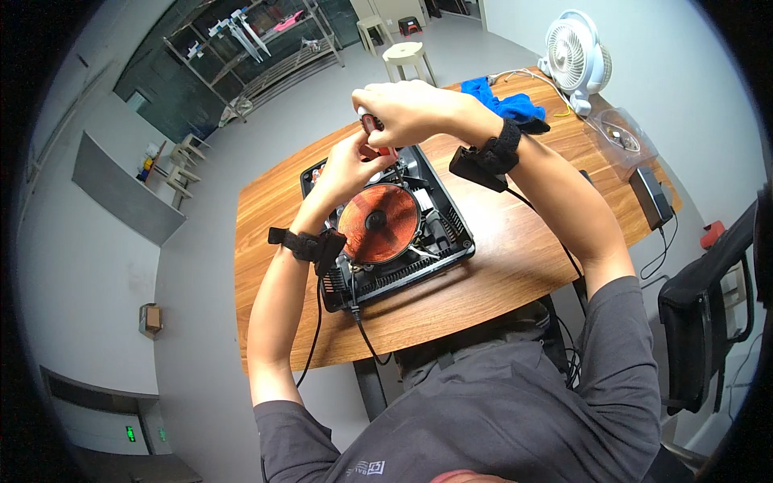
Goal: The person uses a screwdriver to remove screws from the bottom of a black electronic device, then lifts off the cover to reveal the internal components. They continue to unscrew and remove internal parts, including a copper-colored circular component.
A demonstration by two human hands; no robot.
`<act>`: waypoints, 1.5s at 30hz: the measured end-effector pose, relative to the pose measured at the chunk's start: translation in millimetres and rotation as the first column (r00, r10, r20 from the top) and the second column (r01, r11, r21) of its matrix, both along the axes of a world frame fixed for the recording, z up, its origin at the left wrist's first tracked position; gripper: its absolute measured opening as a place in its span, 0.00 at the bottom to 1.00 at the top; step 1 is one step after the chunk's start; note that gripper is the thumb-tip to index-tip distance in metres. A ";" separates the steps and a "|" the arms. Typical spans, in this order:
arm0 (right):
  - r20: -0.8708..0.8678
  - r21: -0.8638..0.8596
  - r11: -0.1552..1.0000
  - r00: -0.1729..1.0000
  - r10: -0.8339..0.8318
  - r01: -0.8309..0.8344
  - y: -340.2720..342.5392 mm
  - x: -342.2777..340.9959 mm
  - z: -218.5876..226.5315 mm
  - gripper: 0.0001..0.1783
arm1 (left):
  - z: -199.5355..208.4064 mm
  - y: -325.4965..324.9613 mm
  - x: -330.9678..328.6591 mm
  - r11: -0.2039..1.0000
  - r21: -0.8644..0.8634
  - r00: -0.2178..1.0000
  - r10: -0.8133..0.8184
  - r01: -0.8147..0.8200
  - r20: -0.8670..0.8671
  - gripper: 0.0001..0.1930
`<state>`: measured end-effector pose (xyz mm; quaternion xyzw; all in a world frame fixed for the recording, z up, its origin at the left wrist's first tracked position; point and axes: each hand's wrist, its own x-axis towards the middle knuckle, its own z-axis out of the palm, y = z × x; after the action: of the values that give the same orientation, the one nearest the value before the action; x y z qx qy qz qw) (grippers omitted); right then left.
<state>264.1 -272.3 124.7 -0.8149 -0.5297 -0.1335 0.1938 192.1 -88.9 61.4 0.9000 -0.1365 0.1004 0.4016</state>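
A wooden table [515, 258] fills the middle of the frame, its near edge partly covered by the person's grey-shirted torso at the bottom, while the far right corner bends away toward the rim. On it, just left of centre, lies an opened black induction cooker [403, 233] with its top removed, showing a round copper coil [378, 223]; the far end of the casing is hidden behind both hands, and the small parts around the coil are too fine to make out. A black chair [708, 314] is cut off at the right edge. In the upper right stands a white fan [573, 52], with a blue cloth [503, 101] beside it, partly behind the right wrist, and a clear plastic box [616, 137] whose contents are unreadable. The right hand [411, 109], at upper centre, is closed around the top of a red-handled screwdriver [374, 133], most of which is covered. The left hand [350, 165] sits just below, fingers pinched together at the shaft; the tip is not visible. Both wrists wear black straps
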 end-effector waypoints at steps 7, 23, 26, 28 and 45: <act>0.035 0.004 0.992 0.992 -0.124 0.124 5.0 -1.0 -5.4 0.30 | 3.5 -9.0 -1.0 0.988 0.103 0.993 0.114 -0.112 -0.012 0.15; -0.132 0.249 0.967 0.991 -0.020 0.053 11.5 5.8 -22.5 0.28 | -1.8 -6.1 2.0 0.988 0.127 0.994 0.096 -0.090 -0.041 0.14; -0.237 0.331 0.943 0.965 0.115 -0.031 12.2 9.2 -25.5 0.29 | -9.0 1.8 6.9 0.987 0.140 0.994 0.089 -0.080 -0.060 0.13; -0.195 0.333 0.941 0.971 0.134 -0.063 12.8 10.0 -27.2 0.29 | -11.5 7.3 6.2 0.999 0.043 0.997 0.022 -0.019 -0.071 0.13; -0.222 0.249 0.969 0.973 0.067 -0.010 14.3 6.4 -33.2 0.28 | -2.1 12.2 0.4 1.000 -0.015 0.990 0.006 -0.008 -0.142 0.15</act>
<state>270.4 -257.9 91.5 -0.7840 -0.4990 -0.0996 0.3555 192.6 -76.7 59.3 0.9022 -0.1035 0.0384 0.4169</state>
